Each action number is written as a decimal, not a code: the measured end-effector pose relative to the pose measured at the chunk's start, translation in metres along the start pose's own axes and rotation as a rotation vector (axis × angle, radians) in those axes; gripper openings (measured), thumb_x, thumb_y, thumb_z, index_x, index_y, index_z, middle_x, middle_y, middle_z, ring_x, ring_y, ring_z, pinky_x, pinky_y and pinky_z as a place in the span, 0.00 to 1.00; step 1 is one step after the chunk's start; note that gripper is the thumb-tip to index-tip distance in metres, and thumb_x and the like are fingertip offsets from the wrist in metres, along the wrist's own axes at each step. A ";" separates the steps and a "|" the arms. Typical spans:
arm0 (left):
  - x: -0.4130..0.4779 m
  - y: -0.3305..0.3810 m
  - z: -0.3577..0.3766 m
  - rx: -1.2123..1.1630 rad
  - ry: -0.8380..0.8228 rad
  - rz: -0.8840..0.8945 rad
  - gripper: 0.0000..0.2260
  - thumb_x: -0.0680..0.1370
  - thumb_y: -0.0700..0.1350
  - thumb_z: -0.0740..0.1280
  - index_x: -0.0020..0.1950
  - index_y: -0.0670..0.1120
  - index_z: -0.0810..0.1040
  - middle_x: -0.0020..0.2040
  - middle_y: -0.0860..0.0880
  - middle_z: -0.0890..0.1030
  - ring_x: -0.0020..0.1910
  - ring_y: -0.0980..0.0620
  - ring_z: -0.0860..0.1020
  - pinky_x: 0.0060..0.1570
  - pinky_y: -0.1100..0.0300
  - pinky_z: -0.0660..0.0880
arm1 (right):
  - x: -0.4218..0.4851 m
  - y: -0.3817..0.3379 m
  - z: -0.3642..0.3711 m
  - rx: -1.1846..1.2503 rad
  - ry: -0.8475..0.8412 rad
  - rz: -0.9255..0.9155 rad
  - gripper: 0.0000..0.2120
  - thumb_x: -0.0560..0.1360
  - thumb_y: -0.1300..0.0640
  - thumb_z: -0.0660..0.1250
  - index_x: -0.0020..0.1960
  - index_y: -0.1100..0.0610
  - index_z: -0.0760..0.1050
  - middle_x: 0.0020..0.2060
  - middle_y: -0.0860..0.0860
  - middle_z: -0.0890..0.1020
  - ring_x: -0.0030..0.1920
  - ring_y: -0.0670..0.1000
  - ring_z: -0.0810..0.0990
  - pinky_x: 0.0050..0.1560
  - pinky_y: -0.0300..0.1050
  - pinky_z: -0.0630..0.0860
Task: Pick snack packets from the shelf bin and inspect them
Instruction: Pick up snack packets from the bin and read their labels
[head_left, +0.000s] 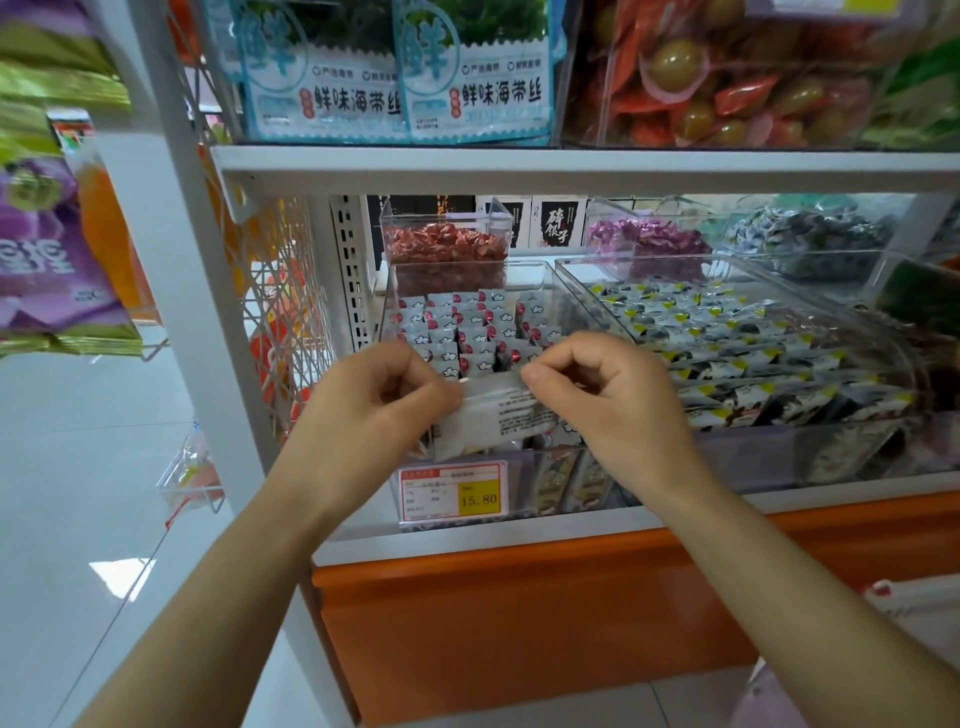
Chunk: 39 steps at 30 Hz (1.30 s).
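We see a white snack packet (488, 415), its fine print too small to read, pinched along its top edge by the curled left hand (374, 410) and right hand (613, 400). It hangs at the near side of the clear bin (393, 291). The price tag (452, 491) below reads 15.80, and the bags (353, 98) above read 鲜味海带丝.

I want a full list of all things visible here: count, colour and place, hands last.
held packet: one, white, printed text, before the left bin.
left bin: one, clear, below the shelf board, full of white-and-red packets.
price tag: one, white and yellow, on that bin's front.
right bin: one, clear, beside it, black-white-yellow packets.
red sweets: many, rear bin.
purple sweets: many, rear, further right.
blue packs: two, on the board.
left hand: pinches the packet's left end.
right hand: pinches its right end.
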<state>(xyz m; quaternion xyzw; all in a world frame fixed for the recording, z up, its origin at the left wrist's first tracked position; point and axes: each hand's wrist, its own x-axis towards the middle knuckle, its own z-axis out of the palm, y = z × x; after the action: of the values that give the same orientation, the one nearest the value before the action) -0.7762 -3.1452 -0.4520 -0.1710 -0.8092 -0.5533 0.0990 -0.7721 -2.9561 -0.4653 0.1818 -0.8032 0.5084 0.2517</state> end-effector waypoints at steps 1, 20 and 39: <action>0.001 0.000 -0.002 0.014 -0.015 -0.005 0.07 0.73 0.44 0.69 0.37 0.42 0.78 0.33 0.47 0.81 0.29 0.60 0.77 0.27 0.71 0.72 | 0.000 0.001 0.000 0.009 -0.005 0.009 0.05 0.74 0.61 0.68 0.40 0.58 0.79 0.33 0.47 0.80 0.35 0.42 0.77 0.37 0.35 0.74; 0.002 -0.005 0.006 -0.044 0.052 0.012 0.10 0.77 0.44 0.64 0.56 0.47 0.78 0.45 0.53 0.83 0.43 0.60 0.82 0.41 0.67 0.79 | -0.002 0.004 0.008 0.336 -0.072 0.219 0.25 0.72 0.51 0.68 0.68 0.53 0.70 0.61 0.49 0.78 0.56 0.48 0.80 0.59 0.49 0.77; 0.007 -0.032 0.023 1.005 0.024 0.220 0.10 0.75 0.50 0.67 0.51 0.47 0.83 0.71 0.46 0.68 0.72 0.42 0.59 0.64 0.42 0.58 | 0.023 0.020 0.000 0.121 0.189 0.215 0.10 0.73 0.53 0.70 0.51 0.52 0.72 0.51 0.60 0.79 0.48 0.55 0.81 0.45 0.48 0.81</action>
<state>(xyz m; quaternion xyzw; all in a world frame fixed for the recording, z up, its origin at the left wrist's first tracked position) -0.7946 -3.1334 -0.4855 -0.1801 -0.9513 -0.0842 0.2357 -0.8016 -2.9484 -0.4660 0.0607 -0.7588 0.5946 0.2588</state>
